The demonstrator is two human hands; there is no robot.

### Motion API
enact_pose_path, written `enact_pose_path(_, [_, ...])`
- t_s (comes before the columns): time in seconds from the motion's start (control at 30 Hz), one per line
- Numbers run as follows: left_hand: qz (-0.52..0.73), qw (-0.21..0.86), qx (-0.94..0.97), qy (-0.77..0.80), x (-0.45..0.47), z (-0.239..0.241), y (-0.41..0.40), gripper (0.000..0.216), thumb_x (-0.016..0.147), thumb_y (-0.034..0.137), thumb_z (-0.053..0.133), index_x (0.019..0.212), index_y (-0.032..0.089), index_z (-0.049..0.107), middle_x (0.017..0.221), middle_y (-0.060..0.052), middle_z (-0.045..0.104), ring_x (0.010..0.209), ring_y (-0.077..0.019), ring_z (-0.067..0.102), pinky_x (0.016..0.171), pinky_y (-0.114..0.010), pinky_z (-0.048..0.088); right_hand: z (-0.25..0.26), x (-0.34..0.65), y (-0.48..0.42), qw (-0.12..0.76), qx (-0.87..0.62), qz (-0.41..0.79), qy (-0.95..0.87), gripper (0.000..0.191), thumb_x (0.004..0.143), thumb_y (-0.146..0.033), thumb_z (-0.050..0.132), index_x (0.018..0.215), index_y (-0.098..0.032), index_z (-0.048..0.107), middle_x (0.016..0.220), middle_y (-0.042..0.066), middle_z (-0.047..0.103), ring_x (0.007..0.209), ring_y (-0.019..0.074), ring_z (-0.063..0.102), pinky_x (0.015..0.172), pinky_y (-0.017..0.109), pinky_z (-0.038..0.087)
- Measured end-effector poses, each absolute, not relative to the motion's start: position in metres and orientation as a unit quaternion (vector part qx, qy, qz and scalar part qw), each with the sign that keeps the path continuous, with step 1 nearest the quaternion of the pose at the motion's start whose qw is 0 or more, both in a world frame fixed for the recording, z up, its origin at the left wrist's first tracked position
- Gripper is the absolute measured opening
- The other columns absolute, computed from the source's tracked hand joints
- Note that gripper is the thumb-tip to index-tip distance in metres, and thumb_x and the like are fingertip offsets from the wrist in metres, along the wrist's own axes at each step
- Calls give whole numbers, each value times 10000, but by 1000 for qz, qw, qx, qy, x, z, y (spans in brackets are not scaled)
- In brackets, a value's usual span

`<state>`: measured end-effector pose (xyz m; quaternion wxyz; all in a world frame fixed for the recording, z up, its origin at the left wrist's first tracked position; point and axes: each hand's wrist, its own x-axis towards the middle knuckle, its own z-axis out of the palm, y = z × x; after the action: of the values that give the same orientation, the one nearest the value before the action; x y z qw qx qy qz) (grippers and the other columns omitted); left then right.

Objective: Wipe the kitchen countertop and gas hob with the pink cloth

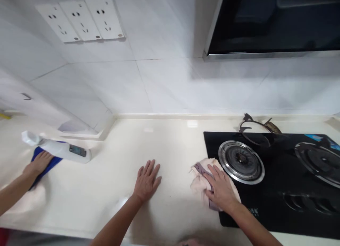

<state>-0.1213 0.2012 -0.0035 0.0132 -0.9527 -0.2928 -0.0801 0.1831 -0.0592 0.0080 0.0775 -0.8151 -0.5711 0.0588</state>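
My left hand (147, 180) lies flat on the pale countertop (106, 200), fingers a little spread and nothing in it. Over a crumpled cream cloth (201, 185) with a grey-purple band, my right hand (221, 189) presses down, its fingers bent around the folds. The cloth rests on the countertop and meets the left edge of the black gas stove (276, 203). Close to the cloth is the stove's left burner (241, 162), with a shiny metal ring. Part of the cloth is hidden under my palm.
At the far left another person's hand (39, 163) is on a blue cloth (57, 161), beside a white bottle (63, 149). A pot support (253, 121) stands tilted behind the left burner. A dark range hood (265, 26) hangs above. Wall sockets (82, 21) are upper left.
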Motion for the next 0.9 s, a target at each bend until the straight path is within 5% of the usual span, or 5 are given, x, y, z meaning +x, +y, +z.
enact_pose_path(0.2, [-77, -13, -949, -307, -124, 0, 198, 555, 1009, 436, 539, 1550, 315, 518, 1693, -78, 403, 1560, -317, 366, 1215, -546, 329, 27, 218, 59, 63, -876, 105, -466, 628, 951, -424, 544, 1546, -225, 506, 1745, 137, 232, 1616, 369, 125, 1258, 603, 155])
enact_pose_path(0.4, [-79, -31, -946, -314, -121, 5, 196, 514, 1016, 406, 532, 1519, 301, 554, 1675, -98, 434, 1549, -321, 383, 1206, -545, 337, 28, 145, 151, 103, -836, 142, -521, 701, 953, -487, 574, 1589, -227, 434, 1767, 152, 131, 1621, 404, 57, 1257, 630, 93])
enact_pose_path(0.77, [-82, -80, -938, -326, -128, 4, 198, 505, 1010, 204, 400, 1480, 218, 585, 1644, -128, 474, 1569, -275, 347, 1234, -529, 307, 2, 59, 21, 202, -679, 133, -694, 575, 873, -350, 660, 1436, -271, 575, 1741, 94, 268, 1619, 378, 130, 1290, 650, 98])
enact_pose_path(0.9, [-102, -103, -918, -369, -112, 13, 191, 466, 1024, 265, 411, 1436, 223, 624, 1597, -137, 527, 1531, -297, 398, 1213, -539, 337, 8, 85, -3, 277, -674, 176, -662, 578, 943, -388, 589, 1506, -288, 511, 1693, 85, 373, 1567, 307, 319, 1267, 554, 304])
